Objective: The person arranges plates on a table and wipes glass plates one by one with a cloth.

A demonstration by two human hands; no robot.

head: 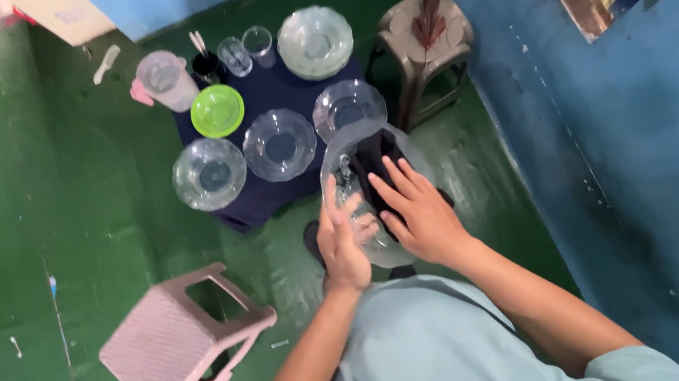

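Observation:
I hold a large clear glass plate [368, 143] in front of my body, above the green floor. My left hand [341, 241] grips its left edge from the side. A dark cloth [372, 161] lies against the plate's face, pressed there by my right hand [418, 214] with fingers spread. Just beyond the plate stands a low table with a dark blue cover [271, 91]. On it are three clear glass bowls [279, 144], a stack of pale plates [315, 40], a green plastic bowl [217, 111], two glass tumblers [245, 51] and a clear jug [165, 80].
An overturned pink plastic stool [174, 336] lies on the floor at my left. A brown plastic stool [423, 41] with a feather duster stands right of the table. A blue wall [630, 148] runs close along my right side.

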